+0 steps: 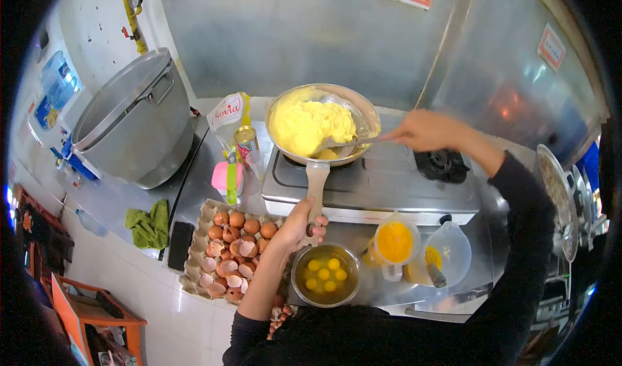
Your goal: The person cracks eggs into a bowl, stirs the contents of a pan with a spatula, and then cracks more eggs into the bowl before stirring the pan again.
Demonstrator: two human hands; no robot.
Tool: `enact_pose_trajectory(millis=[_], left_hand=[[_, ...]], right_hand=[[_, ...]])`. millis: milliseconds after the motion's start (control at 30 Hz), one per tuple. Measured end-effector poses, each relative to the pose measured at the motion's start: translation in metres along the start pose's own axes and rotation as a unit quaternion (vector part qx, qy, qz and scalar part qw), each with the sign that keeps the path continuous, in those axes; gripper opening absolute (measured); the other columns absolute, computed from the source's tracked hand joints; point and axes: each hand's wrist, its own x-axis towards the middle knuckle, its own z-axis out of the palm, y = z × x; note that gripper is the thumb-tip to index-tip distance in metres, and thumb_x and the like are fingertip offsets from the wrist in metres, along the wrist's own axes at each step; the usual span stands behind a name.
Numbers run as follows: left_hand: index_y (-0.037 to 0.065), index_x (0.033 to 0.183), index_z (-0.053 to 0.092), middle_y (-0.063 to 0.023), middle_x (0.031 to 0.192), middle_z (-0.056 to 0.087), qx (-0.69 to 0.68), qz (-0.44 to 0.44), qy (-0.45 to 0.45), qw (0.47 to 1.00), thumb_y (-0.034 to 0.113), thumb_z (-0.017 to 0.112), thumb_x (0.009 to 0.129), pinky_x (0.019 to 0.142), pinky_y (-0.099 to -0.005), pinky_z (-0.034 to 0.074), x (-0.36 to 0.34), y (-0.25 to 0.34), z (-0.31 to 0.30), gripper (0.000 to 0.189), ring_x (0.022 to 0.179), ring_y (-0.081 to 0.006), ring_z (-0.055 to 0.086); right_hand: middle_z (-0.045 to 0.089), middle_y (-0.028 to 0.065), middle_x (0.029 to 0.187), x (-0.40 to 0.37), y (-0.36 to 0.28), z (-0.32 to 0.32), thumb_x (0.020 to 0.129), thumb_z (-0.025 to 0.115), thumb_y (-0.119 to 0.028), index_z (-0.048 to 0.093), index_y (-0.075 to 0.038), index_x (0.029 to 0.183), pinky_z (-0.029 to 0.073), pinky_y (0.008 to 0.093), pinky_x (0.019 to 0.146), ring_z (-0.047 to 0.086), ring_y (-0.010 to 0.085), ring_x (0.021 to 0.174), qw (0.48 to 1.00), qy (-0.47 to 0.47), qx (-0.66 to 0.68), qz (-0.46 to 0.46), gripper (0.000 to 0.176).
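My left hand [300, 227] is closed around the pale handle [317, 181] of a frying pan [369, 110], which sits over the left side of the stove. A lumpy yellow mass like scrambled egg [308, 127] fills much of the pan. From the right, my right hand [424, 131] grips a metal spatula [353, 142], its blade down in the yellow mass near the front rim. Below my left hand stands a steel bowl [296, 289] holding several raw egg yolks [323, 273] in clear egg white. An egg tray [192, 265] with whole eggs and broken shells lies beside my left forearm.
A jug of beaten egg [394, 241] and a clear jug [457, 254] with a brush-like tool [435, 273] stand right of the bowl. A large pot [133, 116], green cloth [148, 225], phone [181, 245], can [247, 140] and pink container [223, 178] are at left.
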Motion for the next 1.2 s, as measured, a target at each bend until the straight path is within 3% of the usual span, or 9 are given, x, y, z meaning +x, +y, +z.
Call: enact_pose_trajectory(millis=[167, 300, 400, 433, 500, 567, 867, 1033, 1200], left_hand=[[0.014, 0.084, 0.028, 0.0008, 0.058, 0.035, 0.005, 0.017, 0.004, 1.0, 0.032, 0.028, 0.084, 0.043, -0.0256, 0.036, -0.003, -0.001, 0.002, 0.018, 0.044, -0.0083, 0.032], [0.013, 0.083, 0.03, 0.0017, 0.058, 0.035, 0.001, 0.045, 0.014, 0.999, 0.031, 0.028, 0.084, 0.043, -0.0246, 0.034, -0.003, -0.004, 0.005, 0.018, 0.043, -0.0076, 0.031], [0.013, 0.083, 0.031, 0.002, 0.058, 0.036, -0.014, 0.036, 0.027, 0.999, 0.032, 0.028, 0.083, 0.042, -0.0245, 0.032, -0.001, -0.005, 0.004, 0.019, 0.043, -0.0074, 0.03], [0.013, 0.083, 0.031, 0.0019, 0.058, 0.036, -0.014, 0.032, 0.027, 0.999, 0.033, 0.028, 0.083, 0.042, -0.0246, 0.033, -0.001, -0.006, 0.004, 0.019, 0.042, -0.0075, 0.03], [0.013, 0.084, 0.031, 0.0018, 0.058, 0.036, -0.015, 0.03, 0.023, 0.999, 0.033, 0.027, 0.083, 0.042, -0.0248, 0.033, 0.0, -0.004, 0.005, 0.02, 0.042, -0.0075, 0.03], [0.013, 0.084, 0.031, 0.0019, 0.058, 0.036, -0.021, 0.024, 0.011, 0.999, 0.033, 0.027, 0.083, 0.042, -0.025, 0.034, 0.001, -0.004, 0.002, 0.02, 0.041, -0.0078, 0.03], [0.015, 0.084, 0.029, 0.002, 0.058, 0.035, -0.014, 0.008, -0.006, 1.0, 0.034, 0.027, 0.083, 0.042, -0.0249, 0.036, 0.0, -0.002, 0.0, 0.019, 0.043, -0.0078, 0.032], [0.015, 0.083, 0.028, 0.0022, 0.058, 0.035, 0.002, 0.002, -0.014, 1.0, 0.033, 0.027, 0.083, 0.043, -0.0248, 0.036, 0.0, 0.001, -0.002, 0.018, 0.044, -0.0075, 0.032], [0.014, 0.083, 0.028, 0.0025, 0.059, 0.035, 0.031, 0.004, 0.008, 0.999, 0.032, 0.026, 0.083, 0.043, -0.0246, 0.036, -0.004, 0.004, -0.002, 0.018, 0.044, -0.0069, 0.032]], right_hand=[[0.055, 0.0154, 0.06, 0.058, -0.082, 0.059, 0.066, 0.048, -0.008, 0.058, 0.0, 0.075, 0.045, 0.0373, 0.05, 0.056, 0.0277, 0.058, 0.99, 0.097, -0.1, -0.001, 0.016], [0.056, 0.0136, 0.06, 0.111, -0.073, 0.052, 0.064, 0.049, -0.009, 0.058, -0.002, 0.063, 0.045, 0.0357, 0.051, 0.057, 0.0244, 0.057, 0.979, 0.163, -0.11, 0.062, 0.012], [0.054, 0.0142, 0.059, 0.128, -0.005, -0.014, 0.075, 0.042, -0.017, 0.059, -0.002, 0.071, 0.045, 0.032, 0.049, 0.055, 0.0204, 0.052, 0.991, -0.019, -0.073, 0.111, 0.023], [0.05, 0.0087, 0.053, 0.117, 0.005, -0.038, 0.077, 0.042, -0.019, 0.058, -0.003, 0.083, 0.043, 0.0285, 0.042, 0.051, 0.0161, 0.046, 0.971, -0.074, 0.08, 0.215, 0.023], [0.048, 0.0049, 0.053, 0.085, 0.035, -0.066, 0.079, 0.041, -0.018, 0.056, -0.006, 0.094, 0.039, 0.0257, 0.037, 0.047, 0.0132, 0.043, 0.959, -0.088, 0.149, 0.225, 0.024], [0.049, 0.0064, 0.057, 0.047, 0.029, -0.089, 0.08, 0.04, -0.017, 0.054, -0.008, 0.099, 0.038, 0.0261, 0.038, 0.047, 0.012, 0.043, 0.974, -0.097, 0.031, 0.202, 0.025], [0.055, 0.0145, 0.093, -0.002, -0.062, -0.062, 0.081, 0.041, -0.019, 0.049, -0.003, 0.104, 0.038, 0.0325, 0.076, 0.051, 0.027, 0.089, 0.984, -0.157, 0.037, 0.081, 0.029], [0.056, 0.0202, 0.08, 0.057, -0.048, 0.021, 0.077, 0.042, -0.013, 0.055, 0.002, 0.088, 0.041, 0.0378, 0.069, 0.054, 0.0312, 0.077, 0.985, 0.018, 0.163, -0.047, 0.023], [0.056, 0.0213, 0.068, 0.124, -0.062, 0.047, 0.066, 0.043, -0.005, 0.057, 0.005, 0.069, 0.043, 0.0401, 0.058, 0.055, 0.0321, 0.061, 0.988, 0.092, 0.055, 0.109, 0.017]])
